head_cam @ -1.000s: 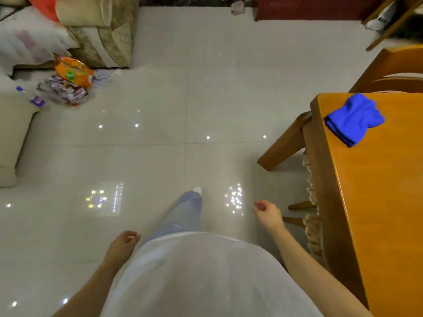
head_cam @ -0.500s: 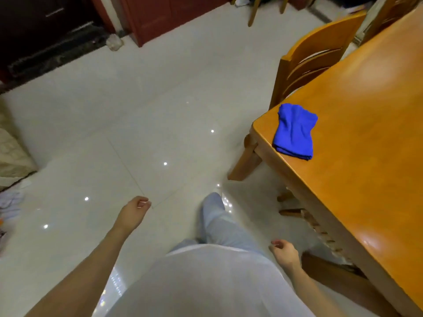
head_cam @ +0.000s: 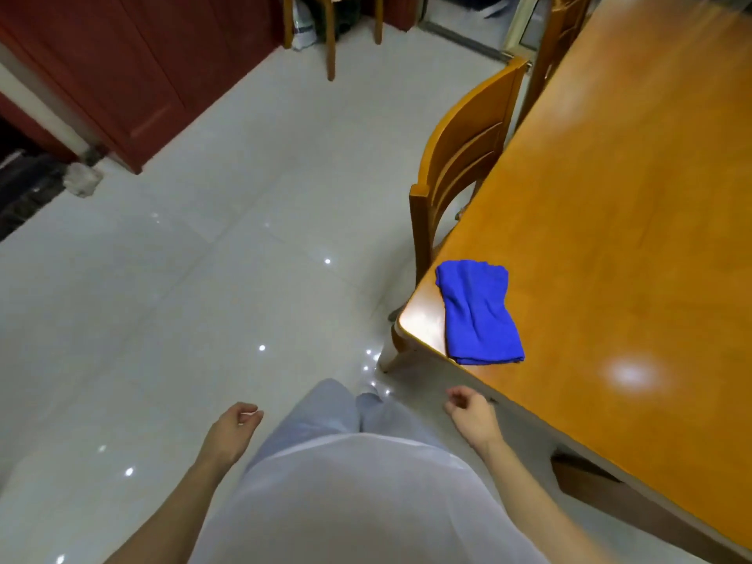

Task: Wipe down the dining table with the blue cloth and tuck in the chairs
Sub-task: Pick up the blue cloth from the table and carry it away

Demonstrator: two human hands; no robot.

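Observation:
A folded blue cloth (head_cam: 478, 313) lies on the near left corner of the orange wooden dining table (head_cam: 618, 246). A wooden chair (head_cam: 460, 156) stands at the table's left side, its back close to the edge. My right hand (head_cam: 470, 413) hangs just below the table's front edge, a short way under the cloth, fingers loosely curled and holding nothing. My left hand (head_cam: 236, 429) hangs by my left hip over the floor, also loosely curled with nothing in it.
Glossy white floor tiles (head_cam: 203, 299) spread to the left. A dark red cabinet (head_cam: 134, 63) stands at the back left. Legs of another chair (head_cam: 331, 38) show at the top, and a second chair back (head_cam: 563, 26) rises beyond the first.
My view has swung right and nearer to the table; the cloth and table corner now sit closer. Both hands stay hanging with nothing in them.

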